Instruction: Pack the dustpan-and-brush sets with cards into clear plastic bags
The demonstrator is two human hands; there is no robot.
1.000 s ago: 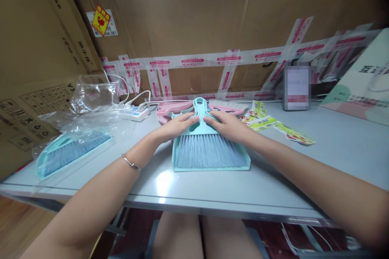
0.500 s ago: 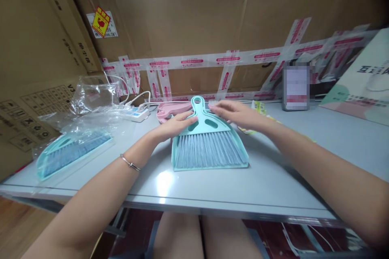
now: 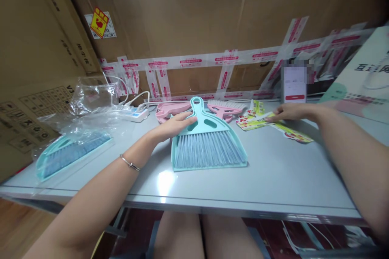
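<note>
A mint dustpan (image 3: 240, 158) lies in the middle of the table with a matching brush (image 3: 209, 147) nested on it, grey bristles toward me. My left hand (image 3: 174, 126) grips the pair at the upper left edge, its fingertips resting over the brush head. Off to the right, my right hand (image 3: 290, 112) pinches a yellow-green printed card (image 3: 258, 122) by its right end. More of these cards (image 3: 293, 133) lie fanned beneath it. Behind the mint set sit a pink dustpan (image 3: 172, 108) and a pink brush (image 3: 226, 108), both partly covered.
Another mint dustpan set (image 3: 74, 151) lies at left under crumpled clear plastic wrap (image 3: 91, 101). A white power strip (image 3: 136, 114) with plugged cables is behind. A phone (image 3: 294, 83) stands upright at back right beside a printed box (image 3: 361, 77). Large cardboard (image 3: 188, 16) walls the rear.
My right hand has left the area beside the mint handle and moved right onto the yellow-green cards. The pink brush now shows more fully. My left hand stays on the mint set.
</note>
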